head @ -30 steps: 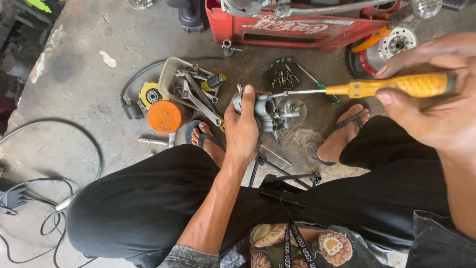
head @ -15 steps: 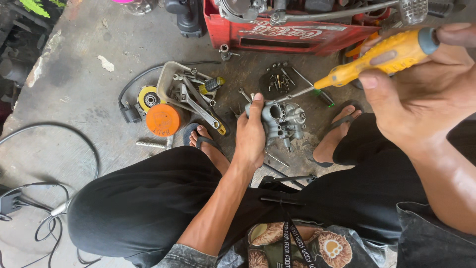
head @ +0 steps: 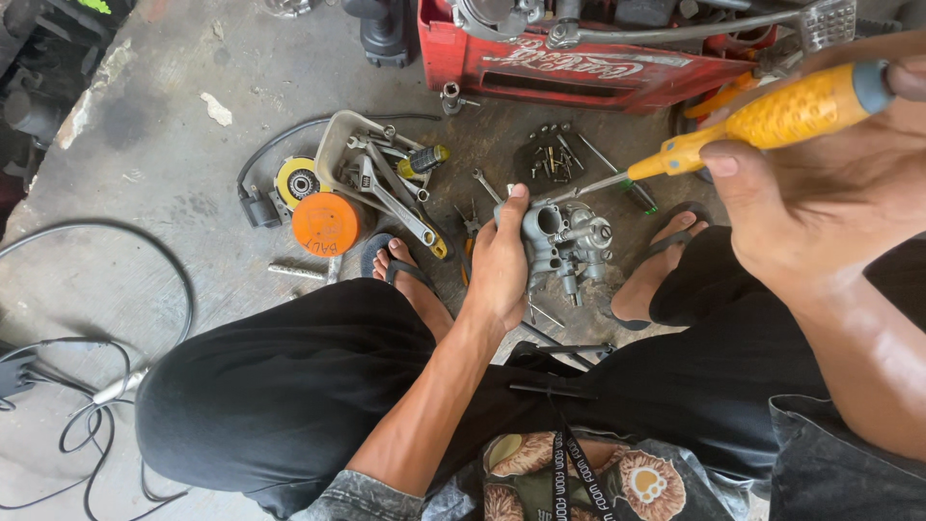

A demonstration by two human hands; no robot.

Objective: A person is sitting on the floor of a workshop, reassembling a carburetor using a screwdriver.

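Screwdriver (head: 772, 121) raised higher in right hand (head: 820, 203), left hand (head: 500, 265) gripping carburetor (head: 564, 241)

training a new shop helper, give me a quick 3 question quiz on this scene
1. True or false: the left hand grips the grey metal carburettor.
2. What does the right hand hold? A) adjustable wrench B) yellow-handled screwdriver C) pliers
3. What colour is the round lid beside the tool tray?

Key: 1 true; 2 B; 3 orange.
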